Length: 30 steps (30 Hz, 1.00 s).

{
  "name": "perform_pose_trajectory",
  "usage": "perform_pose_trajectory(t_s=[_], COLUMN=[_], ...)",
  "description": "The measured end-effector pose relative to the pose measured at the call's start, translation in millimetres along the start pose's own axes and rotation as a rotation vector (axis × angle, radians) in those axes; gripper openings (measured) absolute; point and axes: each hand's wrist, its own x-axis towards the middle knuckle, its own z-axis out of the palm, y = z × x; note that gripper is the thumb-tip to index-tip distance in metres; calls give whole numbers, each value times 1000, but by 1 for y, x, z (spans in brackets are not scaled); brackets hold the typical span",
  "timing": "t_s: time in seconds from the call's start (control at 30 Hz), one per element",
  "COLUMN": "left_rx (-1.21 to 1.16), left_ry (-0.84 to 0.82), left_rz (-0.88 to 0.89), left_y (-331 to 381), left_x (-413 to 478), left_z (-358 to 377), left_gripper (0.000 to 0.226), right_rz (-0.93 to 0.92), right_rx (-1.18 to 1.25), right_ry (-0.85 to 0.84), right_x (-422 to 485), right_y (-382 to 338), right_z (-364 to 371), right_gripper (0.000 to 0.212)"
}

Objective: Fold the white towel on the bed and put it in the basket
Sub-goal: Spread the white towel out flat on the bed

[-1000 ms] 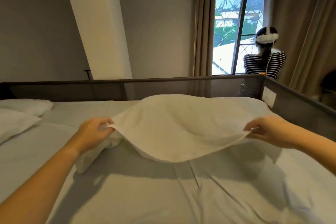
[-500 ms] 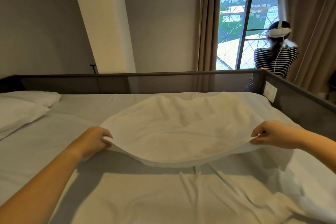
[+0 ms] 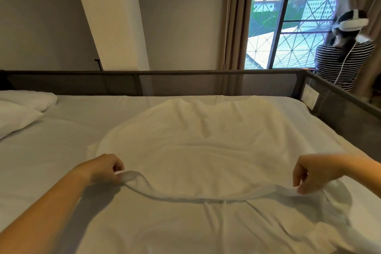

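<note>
Both forearms bare, left hand (image 3: 104,168) and right hand (image 3: 309,173) ungloved.

towel (image 3: 198,150) flat on bed (image 3: 51,140) | left hand (image 3: 105,169), right hand (image 3: 311,173) pinch near corners

A single wide-angle head view looks forward and down across the bed (image 3: 61,150), near both hands, toward the window (image 3: 288,16).

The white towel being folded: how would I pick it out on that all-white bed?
Start at the bed with the grey rail. The white towel lies spread across its middle, the near corners pinched by the left hand and right hand. Unlike the cooler grey-white sheet, it looks creamier and wrinkled.
</note>
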Motion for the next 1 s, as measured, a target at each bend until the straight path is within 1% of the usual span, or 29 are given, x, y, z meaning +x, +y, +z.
perform_pose_trajectory(t_s=[0.07, 0.1, 0.17, 0.23, 0.33, 0.43, 0.53, 0.63, 0.8, 1.0], left_rx=[24, 9, -41, -82, -105, -58, -38, 10, 24, 10], left_ry=[-69, -119, -219, -242, -151, -107, -76, -59, -21, 4], left_rz=[3, -8, -20, -13, 10, 56, 105, 167, 305, 466], left_y=[8, 12, 20, 27, 43, 74, 117, 173, 272, 383], left_x=[3, 5, 12, 20, 35, 52, 74, 96, 136, 185], left_z=[4, 3, -2, -8, -16, -21, -25, -28, -30, -22], left_gripper=[22, 24, 38, 43, 44, 38, 35, 35, 36, 39], right_rz=[0, -2, -8, -20, -51, -39, 11, 104, 204, 256], right_rx=[15, 36, 108, 164, 188, 166, 169, 259, 391, 661], right_ry=[-50, -65, -75, -25, 96, 188, 294, 352, 340, 240], right_x=[3, 5, 7, 10, 16, 18, 20, 20, 20, 28], right_y=[0, 2, 6, 11, 23, 41, 68, 94, 125, 148], right_z=[7, 9, 7, 3, 0, -3, -3, -1, 7, 23], right_gripper=[15, 14, 17, 18, 18, 11, 9, 7, 14, 27])
